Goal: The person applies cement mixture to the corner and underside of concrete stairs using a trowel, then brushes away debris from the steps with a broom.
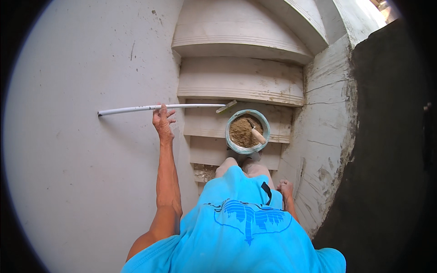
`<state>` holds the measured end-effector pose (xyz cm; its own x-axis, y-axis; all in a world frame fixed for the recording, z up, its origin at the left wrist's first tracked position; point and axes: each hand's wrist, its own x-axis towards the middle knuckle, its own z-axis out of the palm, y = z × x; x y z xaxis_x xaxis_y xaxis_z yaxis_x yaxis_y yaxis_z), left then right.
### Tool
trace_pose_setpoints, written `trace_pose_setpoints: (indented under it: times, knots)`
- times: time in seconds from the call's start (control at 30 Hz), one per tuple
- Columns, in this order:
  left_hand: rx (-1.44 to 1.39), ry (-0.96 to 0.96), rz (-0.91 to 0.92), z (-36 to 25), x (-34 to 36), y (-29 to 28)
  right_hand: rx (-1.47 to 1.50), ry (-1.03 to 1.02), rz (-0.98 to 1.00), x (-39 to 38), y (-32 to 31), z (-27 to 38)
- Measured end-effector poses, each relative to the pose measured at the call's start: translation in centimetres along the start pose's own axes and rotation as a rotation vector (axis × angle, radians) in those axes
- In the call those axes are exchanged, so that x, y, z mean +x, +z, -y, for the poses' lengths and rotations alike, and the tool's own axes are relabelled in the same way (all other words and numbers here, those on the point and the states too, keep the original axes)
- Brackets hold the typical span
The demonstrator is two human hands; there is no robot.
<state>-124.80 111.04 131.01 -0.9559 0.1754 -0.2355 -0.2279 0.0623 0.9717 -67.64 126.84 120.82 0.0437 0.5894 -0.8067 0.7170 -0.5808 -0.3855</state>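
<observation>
A long white pole [191,106] runs level across the stairs, its left end at the wall and a small narrow pad [226,107] at its right end. The fingers of my left hand [163,123] pinch this pole near its middle, the other fingers spread. Curled up beside my right thigh, my right hand [286,188] is close to the low side wall, with nothing seen in it. In front of my legs sits a round pale-green bucket [230,141] of brown sandy mix [240,131]. A trowel's wooden handle [258,136] sticks out of the mix.
Pale stairs [241,82] curve up and to the right ahead of me. A smooth light wall [91,173] rises on my left. On the right, a scuffed low wall [323,118] borders a dark area [387,136].
</observation>
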Motion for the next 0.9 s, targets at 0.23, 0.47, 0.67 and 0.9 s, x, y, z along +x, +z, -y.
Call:
trace_pose_setpoints:
  times: [0.23, 0.47, 0.67, 0.9]
  knots:
    - [0.131, 0.128, 0.292, -1.7, -0.6, 4.0, -0.21, -0.247, 0.007, 2.2, -0.9, -4.3]
    - [0.127, 0.305, 0.304, -8.3, -4.9, 8.9, -0.08, -0.323, 0.132, -2.3, -0.5, 11.8]
    - [0.506, 0.649, 0.51, -14.0, -8.4, 12.0, 0.267, -0.527, 0.54, -12.3, -1.3, 26.7]
    - [0.766, 1.08, 0.928, -14.8, -17.3, 17.5, 0.642, -0.64, 0.853, -20.2, -8.0, 31.0]
